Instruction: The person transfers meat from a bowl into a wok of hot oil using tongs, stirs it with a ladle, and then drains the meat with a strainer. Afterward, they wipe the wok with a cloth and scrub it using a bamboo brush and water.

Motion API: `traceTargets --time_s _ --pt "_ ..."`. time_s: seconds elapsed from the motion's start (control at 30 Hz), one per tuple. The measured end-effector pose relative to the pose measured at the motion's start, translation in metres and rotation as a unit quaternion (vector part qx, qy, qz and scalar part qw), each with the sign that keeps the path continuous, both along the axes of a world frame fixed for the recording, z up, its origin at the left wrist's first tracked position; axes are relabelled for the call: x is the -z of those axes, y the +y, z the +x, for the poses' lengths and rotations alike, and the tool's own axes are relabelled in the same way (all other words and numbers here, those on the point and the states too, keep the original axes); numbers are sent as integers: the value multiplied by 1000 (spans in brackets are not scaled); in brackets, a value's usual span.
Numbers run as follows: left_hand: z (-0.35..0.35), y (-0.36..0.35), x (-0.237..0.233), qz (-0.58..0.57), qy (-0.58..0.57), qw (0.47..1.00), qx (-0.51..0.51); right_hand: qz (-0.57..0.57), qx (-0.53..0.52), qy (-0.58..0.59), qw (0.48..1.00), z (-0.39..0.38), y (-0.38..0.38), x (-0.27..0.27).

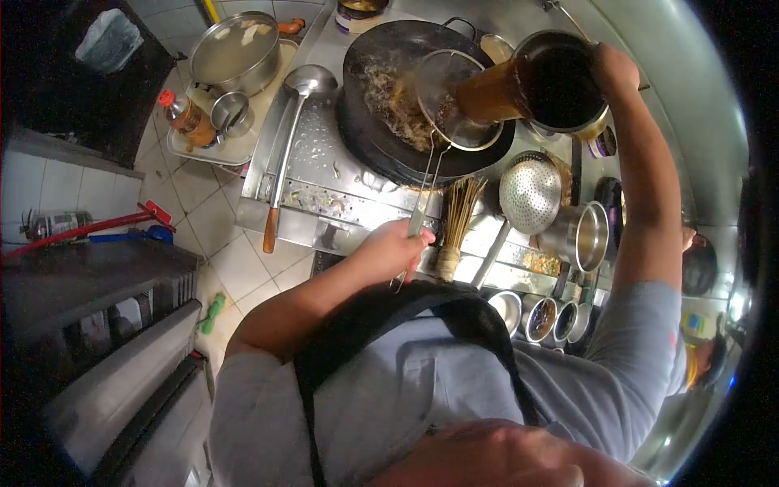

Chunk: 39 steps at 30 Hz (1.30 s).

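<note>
My left hand (392,247) is closed round the long wire handle of a fine-mesh strainer (428,69), whose round basket is over a black wok (381,40). At the upper right my right hand (617,71) grips a metal pot (560,123) at its far side. The pot is tipped to the left, and brown liquid (491,91) streams from it into the strainer. Bubbling, foamy brown liquid (389,101) lies in the wok below. How my right fingers sit on the pot is partly hidden.
A ladle (284,154) lies left of the wok. A bamboo brush (457,223), a perforated skimmer (529,191) and a steel pot (572,235) are to its lower right. Several small containers (540,319) stand nearer me. At left are a large pot (235,53) and a bottle (188,119).
</note>
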<state>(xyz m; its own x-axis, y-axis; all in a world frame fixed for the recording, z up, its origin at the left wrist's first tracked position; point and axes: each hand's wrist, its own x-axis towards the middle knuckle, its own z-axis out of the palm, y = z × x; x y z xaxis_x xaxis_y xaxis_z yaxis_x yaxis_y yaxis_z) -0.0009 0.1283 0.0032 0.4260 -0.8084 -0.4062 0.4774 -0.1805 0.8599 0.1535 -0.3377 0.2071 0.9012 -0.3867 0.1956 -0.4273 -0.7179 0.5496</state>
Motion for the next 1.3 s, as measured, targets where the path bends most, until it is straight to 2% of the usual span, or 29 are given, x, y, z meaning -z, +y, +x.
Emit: traceTargets --time_s 0.37,0.47,0.53,0.63,0.73,0.8,0.93,1.17,1.23,1.3 --pt "3 -10 1 -13 32 999 9 -16 -24 4 1000 14 49 -12" --pt "3 -14 0 -22 40 999 13 -24 -12 55 998 15 74 -17" --pt "5 -14 -5 -23 37 999 11 -98 43 76 991 18 84 -12" --pt "6 -13 -13 -24 33 999 15 -156 51 97 982 23 95 -11" --pt "5 -10 -22 -14 24 1000 6 -143 0 104 984 23 108 -15" --pt "4 -9 -28 19 9 999 27 -130 2 92 987 22 121 -20" --pt "3 -7 -27 13 2 999 30 -124 13 49 991 31 114 -14" --pt "-3 -2 -28 0 -10 1000 13 -158 -13 82 984 32 125 -12" --pt "-5 -3 -27 -8 -7 1000 7 -164 -58 84 981 29 132 -13" --pt "-6 -3 -28 -14 1 1000 3 -136 -45 72 987 26 141 -13"
